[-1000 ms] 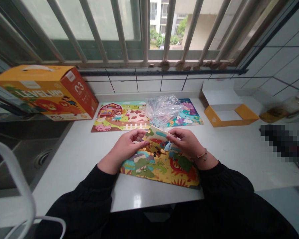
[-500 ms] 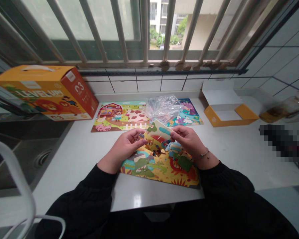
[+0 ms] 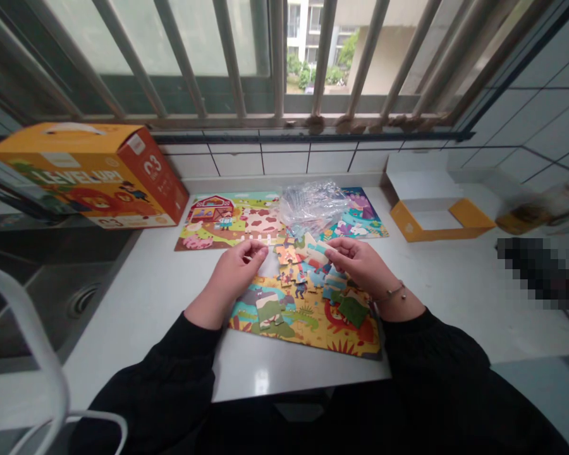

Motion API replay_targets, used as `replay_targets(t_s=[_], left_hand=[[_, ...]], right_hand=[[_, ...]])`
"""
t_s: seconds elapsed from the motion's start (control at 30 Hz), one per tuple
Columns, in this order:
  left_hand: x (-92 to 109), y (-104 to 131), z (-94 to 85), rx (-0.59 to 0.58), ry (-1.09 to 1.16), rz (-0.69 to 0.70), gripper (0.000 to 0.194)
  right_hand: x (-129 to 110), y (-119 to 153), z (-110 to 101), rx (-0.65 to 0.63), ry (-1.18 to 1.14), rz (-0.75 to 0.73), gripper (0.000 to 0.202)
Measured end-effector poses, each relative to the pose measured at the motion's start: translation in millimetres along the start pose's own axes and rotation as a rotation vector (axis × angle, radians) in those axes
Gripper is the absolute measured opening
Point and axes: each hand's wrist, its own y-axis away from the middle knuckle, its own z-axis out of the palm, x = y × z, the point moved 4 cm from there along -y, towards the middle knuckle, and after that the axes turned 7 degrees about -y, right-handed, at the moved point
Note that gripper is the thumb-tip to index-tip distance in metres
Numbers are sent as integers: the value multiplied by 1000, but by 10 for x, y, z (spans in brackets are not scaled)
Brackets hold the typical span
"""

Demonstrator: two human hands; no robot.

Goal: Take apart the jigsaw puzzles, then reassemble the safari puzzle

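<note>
My right hand point(image 3: 364, 270) pinches a puzzle piece point(image 3: 315, 250), pale with blue, tilted above the jigsaw. Below lies the yellow animal jigsaw point(image 3: 308, 332), its lower part joined. Loose pieces are heaped on it, among them a green one point(image 3: 353, 309) at the right and a green and white one point(image 3: 268, 311) at the left. Several orange and yellow pieces point(image 3: 288, 254) stand near the jigsaw's upper edge. My left hand point(image 3: 237, 272) is closed at the upper left of the jigsaw, thumb against fingers; whatever it may hold is hidden.
Behind lie a farm puzzle point(image 3: 260, 220) and a purple-blue puzzle point(image 3: 363, 215), partly under a clear plastic bag point(image 3: 313, 203). An orange carton point(image 3: 90, 177) stands left by the sink point(image 3: 42, 291). An opened box point(image 3: 439, 224) and a bottle point(image 3: 526, 215) are at the right.
The raised puzzle section between my hands has come down and apart, with pieces now on the jigsaw. My left hand has moved slightly left, off it; my right still holds a piece.
</note>
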Motion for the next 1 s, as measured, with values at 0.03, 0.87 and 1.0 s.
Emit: replay_targets(t_s=[0.03,0.87,1.0], left_hand=[[4,3,0,-18,-68,20,33],[174,55,-11,-34,-77,179,36],[135,36,-27,-7,-110,161,30]], right_hand=[[6,1,-8,10,35,-9,52],[65,-14,21,36,-269,-138,50],[108,-38,-29,112,-26,-48,46]])
